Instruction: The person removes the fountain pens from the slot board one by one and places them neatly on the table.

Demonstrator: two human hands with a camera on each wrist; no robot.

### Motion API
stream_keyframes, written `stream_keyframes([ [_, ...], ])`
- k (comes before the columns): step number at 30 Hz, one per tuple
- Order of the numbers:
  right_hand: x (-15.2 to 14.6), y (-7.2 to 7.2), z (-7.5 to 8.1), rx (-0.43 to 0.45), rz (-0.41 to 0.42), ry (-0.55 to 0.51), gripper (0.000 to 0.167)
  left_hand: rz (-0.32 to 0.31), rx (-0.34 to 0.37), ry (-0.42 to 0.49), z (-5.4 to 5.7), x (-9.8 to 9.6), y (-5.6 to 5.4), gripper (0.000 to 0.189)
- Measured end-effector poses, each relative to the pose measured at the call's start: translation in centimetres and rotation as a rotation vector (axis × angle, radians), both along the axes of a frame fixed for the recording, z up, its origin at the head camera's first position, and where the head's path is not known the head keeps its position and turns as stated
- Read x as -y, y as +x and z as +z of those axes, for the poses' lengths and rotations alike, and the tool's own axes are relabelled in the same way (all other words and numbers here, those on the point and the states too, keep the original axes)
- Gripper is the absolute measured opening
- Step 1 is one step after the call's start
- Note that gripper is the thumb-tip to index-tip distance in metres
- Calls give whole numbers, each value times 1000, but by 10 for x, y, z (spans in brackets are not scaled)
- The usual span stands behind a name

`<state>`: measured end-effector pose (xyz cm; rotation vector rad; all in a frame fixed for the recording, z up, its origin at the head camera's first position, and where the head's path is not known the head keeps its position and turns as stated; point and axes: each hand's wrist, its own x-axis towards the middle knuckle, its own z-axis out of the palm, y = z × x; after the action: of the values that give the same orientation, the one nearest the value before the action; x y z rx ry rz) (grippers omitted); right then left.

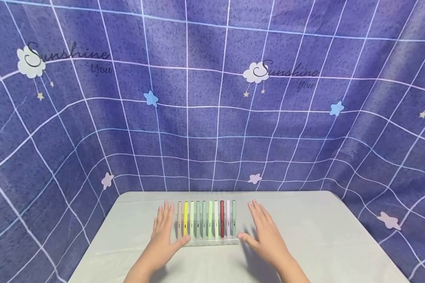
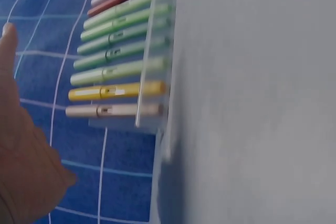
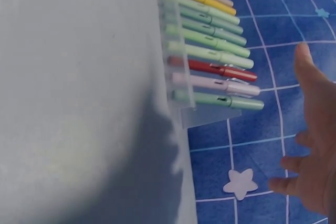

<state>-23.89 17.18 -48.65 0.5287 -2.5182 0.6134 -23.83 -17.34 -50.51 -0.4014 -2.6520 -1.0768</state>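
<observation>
A clear plastic pen stand [image 1: 212, 242] sits on the white table, holding a row of several capped pens in pink, yellow, greens, dark red and lilac. Among them the yellow pen [image 2: 118, 91] comes second from the left, and the dark red pen [image 3: 212, 68] is third from the right. My left hand [image 1: 163, 236] is at the stand's left end, fingers extended, its thumb overlapping the lower left corner in the head view. On the other side my right hand [image 1: 267, 236] is spread beside the right end, thumb pointing toward the stand. Neither hand grips anything.
The white table [image 1: 322, 236] has rounded far corners. Behind it and at both sides hangs a blue-purple curtain [image 1: 205, 118] with a grid, clouds and stars. Shadows of the hands fall on the tabletop.
</observation>
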Motion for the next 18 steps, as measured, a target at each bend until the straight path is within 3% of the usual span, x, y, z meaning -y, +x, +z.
stream_keyframes([
  [3,-1,-4,-5,16,19,-66,95,12,50,44,-1,11,0,114],
  [11,3,-17,-12,156,23,-246,85,49,209,106,-1,29,-3,126],
  [18,9,-33,-22,287,123,-461,75,70,338,179,-1,33,-4,99],
])
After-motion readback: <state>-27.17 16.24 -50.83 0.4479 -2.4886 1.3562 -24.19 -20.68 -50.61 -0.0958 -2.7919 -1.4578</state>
